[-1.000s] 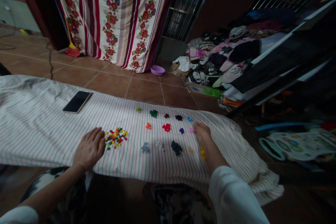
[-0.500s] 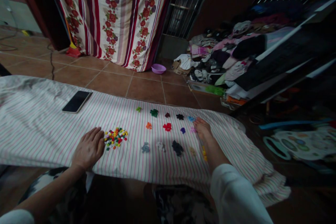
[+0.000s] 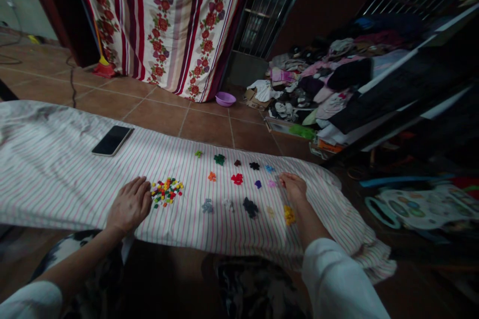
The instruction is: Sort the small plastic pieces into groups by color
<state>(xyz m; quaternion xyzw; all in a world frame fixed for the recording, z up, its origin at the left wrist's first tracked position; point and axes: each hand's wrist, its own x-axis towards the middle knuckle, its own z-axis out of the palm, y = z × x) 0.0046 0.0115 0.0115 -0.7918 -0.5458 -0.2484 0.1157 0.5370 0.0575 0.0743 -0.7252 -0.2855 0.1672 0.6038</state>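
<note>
My left hand lies flat on the striped cloth, its fingertips beside a mixed heap of small coloured pieces. My right hand is closed, fingertips pinched together, just right of the small pink pile and below the light-blue pile. Whatever it may hold is too small to make out. A yellow pile sits close to my right wrist. Further left, the pieces lie sorted by colour, among them a red pile, a dark green pile and a dark grey pile.
A phone lies on the cloth at the left. On the tiled floor beyond are a purple basin, a red broom head and a heap of clothes. A floral curtain hangs behind.
My right hand has shifted slightly right and away from the light-blue and pink piles, uncovering more of the yellow pile. My left hand stays by the mixed heap. The view has tilted a little.
</note>
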